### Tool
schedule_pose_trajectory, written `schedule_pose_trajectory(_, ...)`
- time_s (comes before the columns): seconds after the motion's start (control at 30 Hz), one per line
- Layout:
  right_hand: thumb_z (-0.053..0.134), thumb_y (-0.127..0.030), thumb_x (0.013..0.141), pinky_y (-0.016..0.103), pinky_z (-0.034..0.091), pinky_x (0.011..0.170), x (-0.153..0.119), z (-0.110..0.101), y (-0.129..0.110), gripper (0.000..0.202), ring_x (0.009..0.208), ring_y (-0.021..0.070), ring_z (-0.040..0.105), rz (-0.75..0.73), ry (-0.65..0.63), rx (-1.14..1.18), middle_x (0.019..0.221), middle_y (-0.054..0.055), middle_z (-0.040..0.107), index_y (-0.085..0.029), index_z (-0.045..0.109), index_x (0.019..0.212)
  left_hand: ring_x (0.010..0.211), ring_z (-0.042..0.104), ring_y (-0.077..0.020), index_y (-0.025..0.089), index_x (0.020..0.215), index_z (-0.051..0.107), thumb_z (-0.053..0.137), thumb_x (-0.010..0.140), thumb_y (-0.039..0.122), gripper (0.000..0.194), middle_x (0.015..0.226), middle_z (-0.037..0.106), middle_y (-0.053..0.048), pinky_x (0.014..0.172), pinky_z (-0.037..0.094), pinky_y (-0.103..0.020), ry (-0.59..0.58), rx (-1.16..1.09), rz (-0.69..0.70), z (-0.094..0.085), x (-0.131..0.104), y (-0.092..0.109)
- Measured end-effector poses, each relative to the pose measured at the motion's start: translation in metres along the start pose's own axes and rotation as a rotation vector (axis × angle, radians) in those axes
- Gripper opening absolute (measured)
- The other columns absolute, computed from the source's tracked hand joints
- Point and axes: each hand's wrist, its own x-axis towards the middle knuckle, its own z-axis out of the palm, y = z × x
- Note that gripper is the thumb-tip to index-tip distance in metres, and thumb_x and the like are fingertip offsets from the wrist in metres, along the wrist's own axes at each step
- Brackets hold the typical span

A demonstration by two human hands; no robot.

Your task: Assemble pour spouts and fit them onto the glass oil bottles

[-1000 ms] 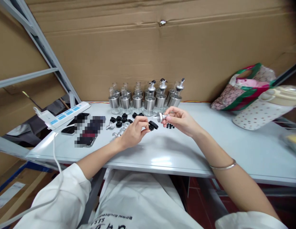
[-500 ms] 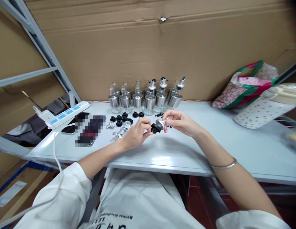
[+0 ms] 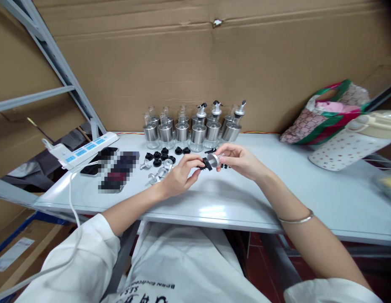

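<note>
My right hand (image 3: 238, 160) pinches a silver pourer spout (image 3: 213, 159) by its narrow end, its wide cup facing left. Between the fingers of my left hand (image 3: 183, 173) is a black ribbed stopper (image 3: 207, 164), tilted against the mouth of that cup; whether it sits inside I cannot tell. Left of my left hand lie several loose black stoppers (image 3: 157, 162) and several silver spouts (image 3: 154, 179). Small black parts (image 3: 210, 151) lie behind my right hand, partly hidden by it.
Glass bottles with steel sleeves (image 3: 182, 131) stand in rows at the back; three carry spouts (image 3: 201, 111). A power strip (image 3: 92, 148) and phones (image 3: 91, 168) lie left. On the right are a dotted jug (image 3: 347, 143) and a patterned bag (image 3: 321, 113). Cardboard (image 3: 183, 63) backs the table.
The black stopper has turned in my left fingers, and its wide rim now tilts at the spout's cup. My left fingers have straightened somewhat. My right hand keeps its pinch on the spout.
</note>
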Motion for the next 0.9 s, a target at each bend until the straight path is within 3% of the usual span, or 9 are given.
schedule_pose_trajectory(0.23,0.083,-0.038,0.064,0.023,0.04,0.047,0.0005,0.0004,-0.0017,0.029,0.044,0.0082,0.054,-0.023,0.036,-0.063,0.053,-0.004,0.064,-0.018,0.064,0.073,0.1,0.061,-0.0146,0.016,0.11,0.051,0.047,0.092,0.008,0.02,0.104,0.059,-0.009,0.087,0.054,-0.029,-0.036,-0.003,-0.003,-0.0023,-0.0005,-0.0027)
schedule_pose_trajectory(0.53,0.083,-0.035,0.065,0.025,0.047,0.055,0.0008,-0.0017,-0.0002,0.026,0.052,0.0108,0.062,-0.044,0.036,-0.046,0.058,-0.002,0.068,-0.019,0.065,0.075,0.099,0.064,-0.0152,0.017,0.109,0.054,0.051,0.091,0.011,0.019,0.104,0.063,-0.009,0.085,0.056,-0.031,-0.032,0.018,-0.012,-0.003,-0.0003,-0.0031)
schedule_pose_trajectory(0.9,0.083,-0.039,0.063,0.023,0.036,0.047,0.0001,-0.0035,-0.0018,0.031,0.049,0.0094,0.054,-0.002,0.038,-0.16,0.058,-0.002,0.065,-0.018,0.064,0.073,0.092,0.066,-0.0129,0.016,0.104,0.057,0.052,0.091,0.012,0.015,0.099,0.066,-0.007,0.081,0.057,-0.026,-0.005,0.037,0.072,-0.0046,0.0013,-0.0063)
